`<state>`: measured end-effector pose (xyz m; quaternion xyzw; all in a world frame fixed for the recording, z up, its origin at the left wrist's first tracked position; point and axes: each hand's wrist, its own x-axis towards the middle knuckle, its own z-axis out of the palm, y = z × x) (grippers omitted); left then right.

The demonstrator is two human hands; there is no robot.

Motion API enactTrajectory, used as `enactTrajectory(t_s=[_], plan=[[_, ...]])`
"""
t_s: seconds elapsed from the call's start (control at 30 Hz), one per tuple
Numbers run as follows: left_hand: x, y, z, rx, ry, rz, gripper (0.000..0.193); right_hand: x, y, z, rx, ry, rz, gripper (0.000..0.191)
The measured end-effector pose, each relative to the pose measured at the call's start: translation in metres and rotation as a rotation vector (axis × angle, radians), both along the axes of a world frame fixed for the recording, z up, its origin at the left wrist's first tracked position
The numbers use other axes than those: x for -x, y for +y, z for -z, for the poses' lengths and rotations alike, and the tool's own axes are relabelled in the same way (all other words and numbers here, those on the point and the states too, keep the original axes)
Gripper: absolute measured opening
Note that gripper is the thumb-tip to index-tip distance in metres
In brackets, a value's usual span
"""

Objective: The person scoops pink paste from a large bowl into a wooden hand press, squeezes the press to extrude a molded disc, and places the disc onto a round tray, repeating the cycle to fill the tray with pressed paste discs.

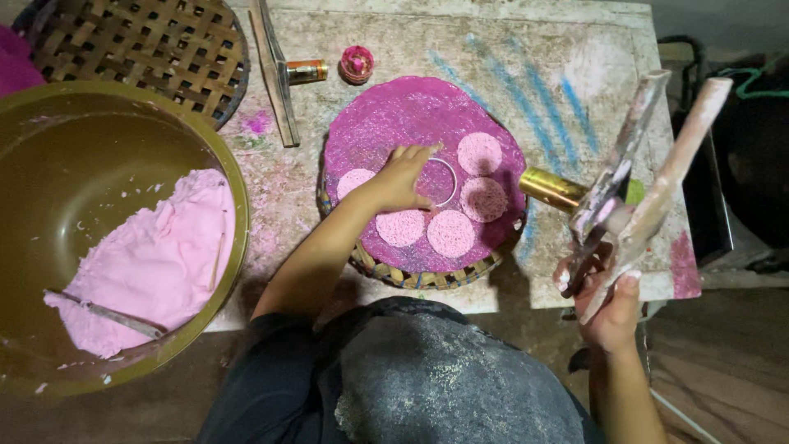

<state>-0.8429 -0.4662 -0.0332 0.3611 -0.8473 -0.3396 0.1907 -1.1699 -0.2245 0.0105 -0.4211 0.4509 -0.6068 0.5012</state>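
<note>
A metal ring (437,181) is pressed flat on the magenta sheet (386,115) by the left hand (400,177), fingers apparently gripping its left rim, while wooden tongs (637,177) are clenched in the right hand (610,308).

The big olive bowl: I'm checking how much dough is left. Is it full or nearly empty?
Partly full. Pink dough fills only the right side of the bowl; the rest shows bare wall.
</note>
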Motion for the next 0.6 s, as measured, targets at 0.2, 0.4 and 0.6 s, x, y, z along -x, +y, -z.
enactTrajectory(t_s=[0.2,0.4,0.6], plan=[[0.003,0.001,-0.014,-0.06,-0.058,-0.108,0.103,0.004,-0.021,0.014,-0.256,0.246,-0.074,0.073],[0.01,-0.001,-0.045,-1.273,1.72,0.196,0.076,-0.027,-0.104,-0.007,-0.781,0.554,-0.599,0.065],[-0.007,-0.02,-0.052,-1.161,2.091,0.068,0.058,-0.085,-0.17,-0.074,-0.672,1.166,-0.598,0.089]])
